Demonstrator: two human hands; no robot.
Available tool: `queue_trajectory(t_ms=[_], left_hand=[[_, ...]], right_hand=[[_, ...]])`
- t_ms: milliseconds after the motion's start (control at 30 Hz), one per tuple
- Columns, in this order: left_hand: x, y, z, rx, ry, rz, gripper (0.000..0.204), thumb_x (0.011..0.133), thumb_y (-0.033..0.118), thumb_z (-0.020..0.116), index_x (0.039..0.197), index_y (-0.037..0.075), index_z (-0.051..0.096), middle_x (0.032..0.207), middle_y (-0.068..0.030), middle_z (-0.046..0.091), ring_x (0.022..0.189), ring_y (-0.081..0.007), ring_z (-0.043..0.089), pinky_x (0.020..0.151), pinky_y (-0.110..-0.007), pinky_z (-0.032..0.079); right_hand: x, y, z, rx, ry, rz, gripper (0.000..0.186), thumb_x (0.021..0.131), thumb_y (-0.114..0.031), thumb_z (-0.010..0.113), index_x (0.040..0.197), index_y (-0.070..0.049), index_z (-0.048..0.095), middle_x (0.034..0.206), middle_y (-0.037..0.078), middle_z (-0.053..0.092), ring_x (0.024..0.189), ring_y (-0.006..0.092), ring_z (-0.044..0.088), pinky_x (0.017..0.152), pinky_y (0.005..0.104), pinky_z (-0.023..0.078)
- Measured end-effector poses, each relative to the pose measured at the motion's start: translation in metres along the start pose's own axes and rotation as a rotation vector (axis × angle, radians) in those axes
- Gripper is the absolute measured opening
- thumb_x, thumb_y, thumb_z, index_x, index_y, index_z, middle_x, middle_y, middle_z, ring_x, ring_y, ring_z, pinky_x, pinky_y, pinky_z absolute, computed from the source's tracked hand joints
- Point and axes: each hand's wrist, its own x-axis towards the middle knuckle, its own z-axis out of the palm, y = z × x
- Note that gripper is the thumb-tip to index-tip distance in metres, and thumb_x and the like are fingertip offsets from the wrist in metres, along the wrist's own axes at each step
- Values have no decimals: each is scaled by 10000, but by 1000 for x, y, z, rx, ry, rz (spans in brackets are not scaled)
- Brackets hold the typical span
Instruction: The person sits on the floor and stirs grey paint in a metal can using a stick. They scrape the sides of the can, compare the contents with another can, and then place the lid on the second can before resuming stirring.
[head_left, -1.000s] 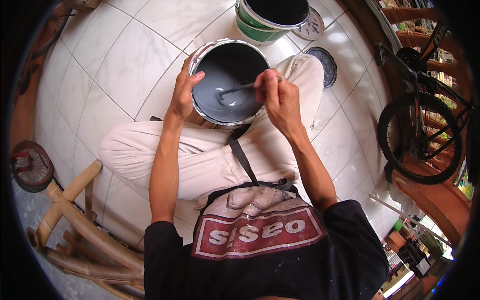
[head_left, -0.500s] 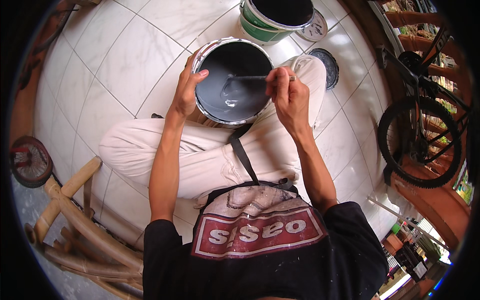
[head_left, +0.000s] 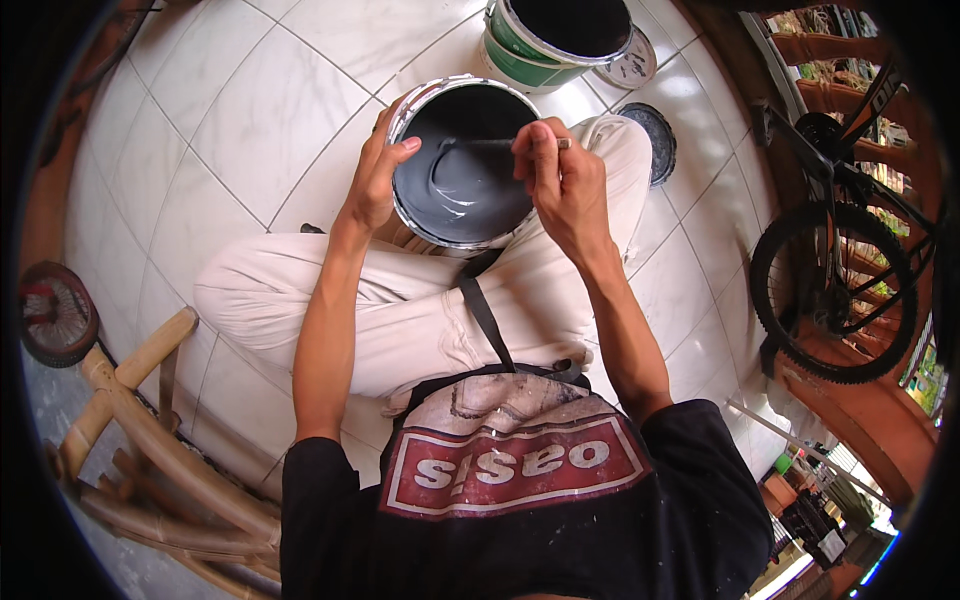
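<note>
Between my crossed legs stands a round paint bucket with a paint-smeared pale rim. Dark grey paint fills its lower part, with a glossy swirl on the surface. My left hand grips the bucket's left side, thumb over the rim and fingers around the outer wall. Over the right side of the opening, my right hand is closed around a thin stirring stick. The stick lies nearly level in view, its far end down in the paint; its short butt pokes out right of my fist.
Beyond the bucket stands a green and white bucket with a dark inside. Two round lids, one pale and one dark, lie on the tiles. A bicycle is at right, bamboo furniture at lower left.
My right hand has shifted a little left and up with the stick, and the swirl in the paint has changed shape. My left hand keeps its grip on the bucket.
</note>
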Motion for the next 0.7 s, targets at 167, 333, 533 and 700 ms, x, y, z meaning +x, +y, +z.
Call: queue_trajectory(t_ms=[167,333,533,700], left_hand=[[2,-3,0,-7,10,11,724,996,326,541,1599,-70,487,1559,-229,553,1467,-334,514,1265,-404,340],[1,-1,0,-24,4,-11,714,1000,324,539,1596,-66,495,1569,-233,550,1477,-335,508,1268,-402,333],[0,-5,-3,-33,6,-20,708,1000,313,538,1595,-67,496,1577,-233,546,1483,-333,503,1272,-400,324],[1,1,0,9,1,33,696,998,303,536,1588,-65,504,1568,-225,552,1478,-331,506,1269,-398,328]], right_hand=[[-1,-1,9,-154,-181,-129,280,1176,-209,561,998,-10,646,765,174,705,687,383,710,658,457,547],[11,-1,8,-239,-61,-185,296,1180,-227,560,993,-21,661,713,137,675,650,309,677,647,418,534],[17,4,13,-171,37,-194,311,1197,-256,536,1031,-38,684,700,88,653,599,200,633,614,365,508],[9,-1,18,42,-161,-55,260,1163,-189,576,989,-17,665,785,218,698,703,439,679,670,471,544]])
